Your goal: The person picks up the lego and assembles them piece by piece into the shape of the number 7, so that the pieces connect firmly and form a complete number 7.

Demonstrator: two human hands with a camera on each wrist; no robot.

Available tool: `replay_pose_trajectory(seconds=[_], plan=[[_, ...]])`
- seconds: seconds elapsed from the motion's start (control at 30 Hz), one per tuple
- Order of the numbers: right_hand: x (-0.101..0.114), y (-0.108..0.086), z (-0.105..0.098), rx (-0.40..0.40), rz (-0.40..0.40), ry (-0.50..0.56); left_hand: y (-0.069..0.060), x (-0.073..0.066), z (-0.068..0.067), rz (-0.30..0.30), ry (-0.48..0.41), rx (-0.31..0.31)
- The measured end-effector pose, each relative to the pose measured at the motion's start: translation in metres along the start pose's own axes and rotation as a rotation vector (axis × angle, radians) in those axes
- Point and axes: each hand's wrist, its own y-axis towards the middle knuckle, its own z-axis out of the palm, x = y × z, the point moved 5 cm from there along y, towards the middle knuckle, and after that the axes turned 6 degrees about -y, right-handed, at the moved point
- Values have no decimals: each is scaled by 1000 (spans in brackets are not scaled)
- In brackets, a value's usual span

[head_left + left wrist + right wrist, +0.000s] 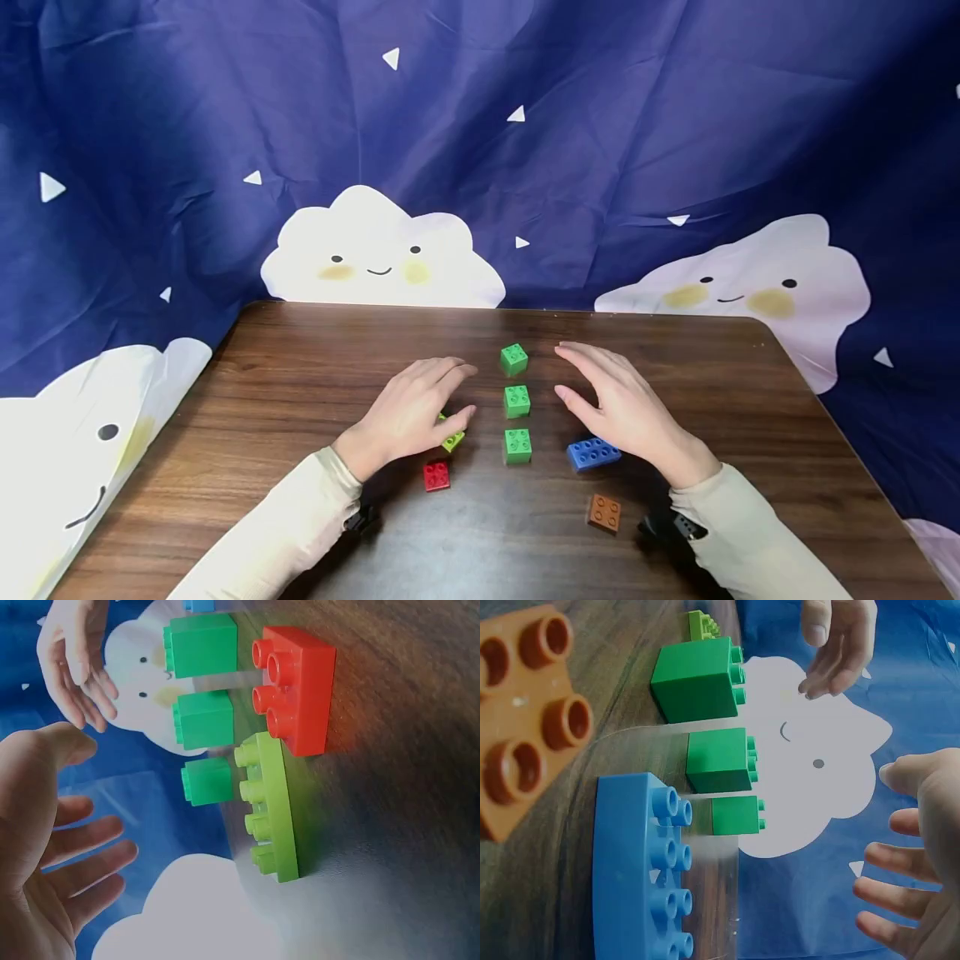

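Observation:
Three green toy bricks stand apart in a column on the table: a far one (513, 358), a middle one (517, 402) and a near one (517, 447). To their left, my left hand (411, 407) hovers with relaxed fingers over a lime-green brick (274, 810), partly hidden by it in the head view. A red brick (437, 476) lies closer to me. On the right, my right hand (624, 407) is held above the table, fingers loosely extended and holding nothing. Beneath it is a long blue brick (593, 454), with a brown brick (604, 513) nearer me.
The dark wooden table (300, 358) has rounded far corners. Behind it hangs a blue cloth (450, 125) printed with smiling clouds and white triangles. Dark wrist devices sit under both sleeves.

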Motion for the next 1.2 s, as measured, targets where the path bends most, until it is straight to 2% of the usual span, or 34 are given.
replay_pose_trajectory(seconds=[0.17,0.4,0.73,1.2], plan=[[-10,6,8,69,62,84,2,5,5,-53,-96,48],[-22,16,21,143,86,221,3,12,15,-121,-240,109],[-36,28,34,175,158,300,11,17,30,-162,-360,147],[-50,44,59,255,249,386,18,18,44,-221,-429,216]])
